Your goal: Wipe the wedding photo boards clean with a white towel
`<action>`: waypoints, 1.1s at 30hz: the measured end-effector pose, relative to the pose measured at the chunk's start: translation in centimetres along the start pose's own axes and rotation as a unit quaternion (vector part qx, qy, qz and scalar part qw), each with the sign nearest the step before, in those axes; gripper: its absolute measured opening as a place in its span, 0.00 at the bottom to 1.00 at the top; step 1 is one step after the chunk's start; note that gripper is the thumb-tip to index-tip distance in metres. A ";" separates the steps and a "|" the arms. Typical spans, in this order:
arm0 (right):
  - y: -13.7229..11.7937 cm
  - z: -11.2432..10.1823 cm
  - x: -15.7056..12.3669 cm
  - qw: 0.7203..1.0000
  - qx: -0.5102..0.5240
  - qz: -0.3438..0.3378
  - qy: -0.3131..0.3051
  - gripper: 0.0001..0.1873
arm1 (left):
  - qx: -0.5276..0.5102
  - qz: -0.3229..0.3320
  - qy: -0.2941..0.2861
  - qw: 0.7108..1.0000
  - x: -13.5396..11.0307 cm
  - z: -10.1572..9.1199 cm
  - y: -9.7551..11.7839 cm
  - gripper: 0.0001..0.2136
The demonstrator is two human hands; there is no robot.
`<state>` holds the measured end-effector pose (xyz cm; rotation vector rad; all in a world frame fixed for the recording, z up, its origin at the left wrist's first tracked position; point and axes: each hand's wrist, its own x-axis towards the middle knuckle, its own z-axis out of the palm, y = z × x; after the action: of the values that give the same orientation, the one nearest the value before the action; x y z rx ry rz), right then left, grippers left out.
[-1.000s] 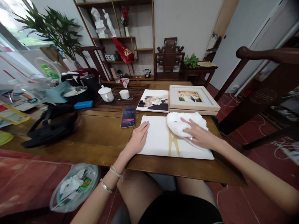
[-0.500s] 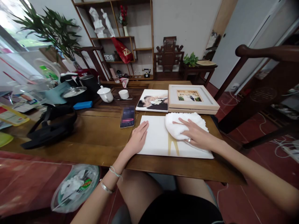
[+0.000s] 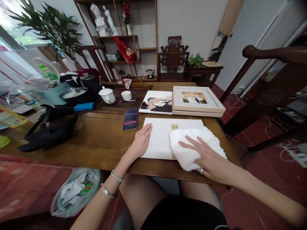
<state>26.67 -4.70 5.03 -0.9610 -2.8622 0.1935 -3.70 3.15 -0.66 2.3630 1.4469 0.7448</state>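
Observation:
A flat white panel (image 3: 158,137) lies on the wooden table in front of me. A small gold-coloured plate (image 3: 174,126) shows near its top edge; the gold part lower down is mostly covered. My left hand (image 3: 142,140) rests flat on the panel's left edge, fingers extended. On the panel's right half my right hand (image 3: 203,156) presses a fluffy white cloth (image 3: 183,140). Some of its fingers spread over the top while the lower ones bend round the cloth's near edge. The cloth hangs a little past the panel's front and right edges.
Behind the panel lie a photo print (image 3: 157,103) and a framed photo (image 3: 199,99). A phone (image 3: 130,118) sits left of the panel. Further left are a lidded white cup (image 3: 107,95), a small white cup (image 3: 126,95) and a black strap (image 3: 48,127). A bin (image 3: 76,191) stands below.
My right hand has moved toward me with the cloth, from the panel's upper right to its lower right. The gold plate near the top is now uncovered. My left hand has stayed in place.

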 end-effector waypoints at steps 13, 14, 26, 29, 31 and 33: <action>7.3 -0.1 5.9 0.998 0.019 0.059 0.027 0.16 | -0.003 -0.004 -0.003 1.000 0.0 -0.1 0.0 0.21; 6.5 -0.1 5.4 0.998 0.021 0.060 0.025 0.16 | -0.003 -0.004 -0.003 1.000 0.0 -0.1 0.0 0.21; 2.5 -0.4 4.3 0.999 -0.004 0.023 -0.024 0.18 | -0.002 -0.003 -0.003 1.000 -0.1 -0.1 0.1 0.21; 4.6 -0.6 7.7 0.999 -0.007 0.039 0.002 0.19 | -0.003 -0.009 -0.009 1.000 0.0 -0.3 0.3 0.21; 4.9 -0.8 9.5 0.999 -0.017 0.038 0.008 0.18 | -0.002 -0.011 -0.010 1.000 0.0 -0.4 0.3 0.21; 4.0 -0.8 10.4 0.999 -0.033 0.025 -0.002 0.18 | -0.002 -0.010 -0.010 1.000 0.0 -0.4 0.3 0.21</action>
<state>20.92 4.88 5.93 -1.0465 -2.8656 0.1054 -3.64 3.00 -0.18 2.3428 1.4575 0.7165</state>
